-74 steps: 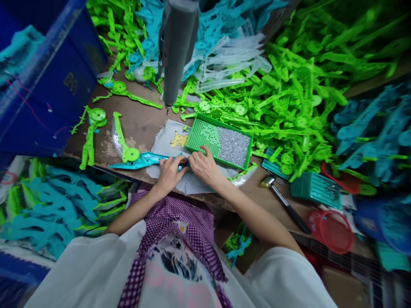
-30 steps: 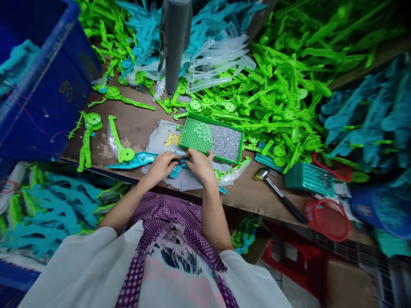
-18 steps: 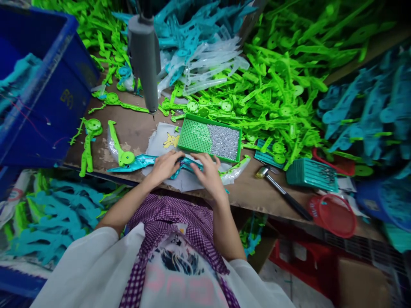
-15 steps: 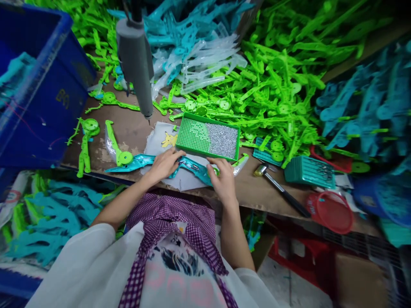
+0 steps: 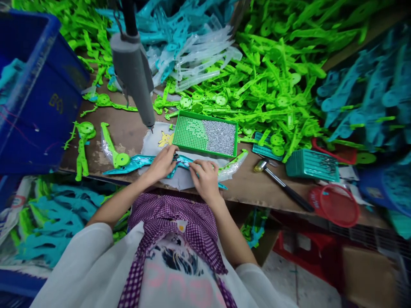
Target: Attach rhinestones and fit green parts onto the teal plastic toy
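**A:** Your left hand (image 5: 163, 164) lies flat, fingers spread, pressing down on the teal plastic part (image 5: 141, 161); your right hand (image 5: 204, 177) pinches that same part further along, fingers closed on it. The part itself lies along the near edge of the bench, on the white cloth (image 5: 160, 141).

**B:** So which step would you call this?

**A:** I'd judge you're seating or lining up the teal part on the cloth, both hands steadying it. No screw looks picked yet, though your fingers hide the spot between them, so I cannot tell.

**B:** And around it?

**A:** Just beyond your hands sits the green tray (image 5: 205, 137), half filled with small silvery screws. The grey hanging driver (image 5: 135, 81) dangles above the cloth, its tip just off to the left, touching nothing. A hammer (image 5: 279, 184) lies to your right.

**B:** What does the next move ask?

**A:** Likely one hand freed for the tray or driver while the other keeps the part from shifting.
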